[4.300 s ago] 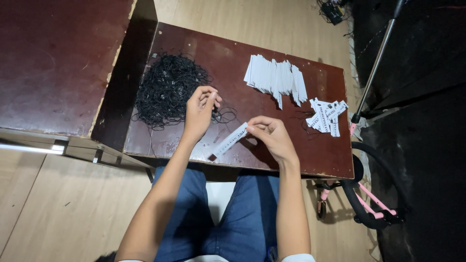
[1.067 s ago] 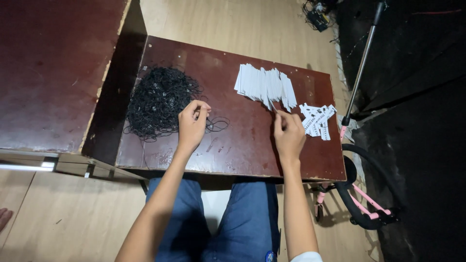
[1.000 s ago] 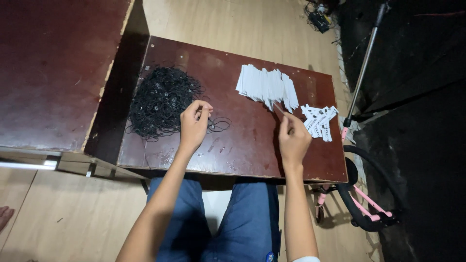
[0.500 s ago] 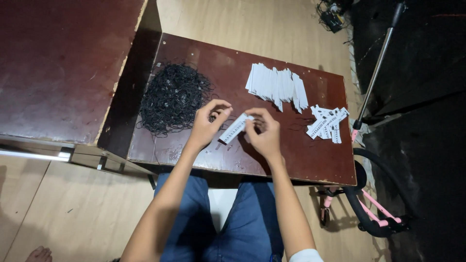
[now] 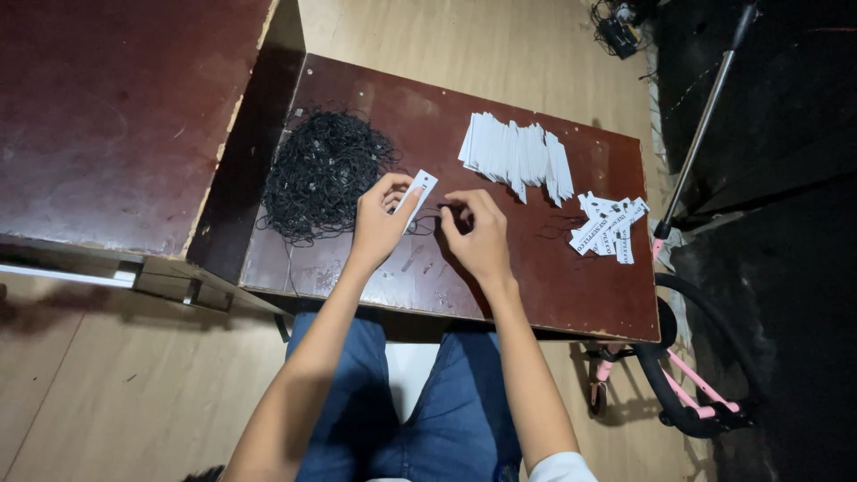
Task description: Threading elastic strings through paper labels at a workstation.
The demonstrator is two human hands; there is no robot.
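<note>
Left hand (image 5: 379,223): lifted off the edge of the pile of black loops (image 5: 323,170), where it rested a second ago; a white paper tag (image 5: 420,193) is now pinched in its fingertips.
White paper tag: passed over from the right fingers, which held it half a second ago.
Right hand (image 5: 478,234): drawn back from the scattered printed tags (image 5: 607,225) to the middle of the brown table (image 5: 571,295); a thin black loop is now pinched at its fingertips.
</note>
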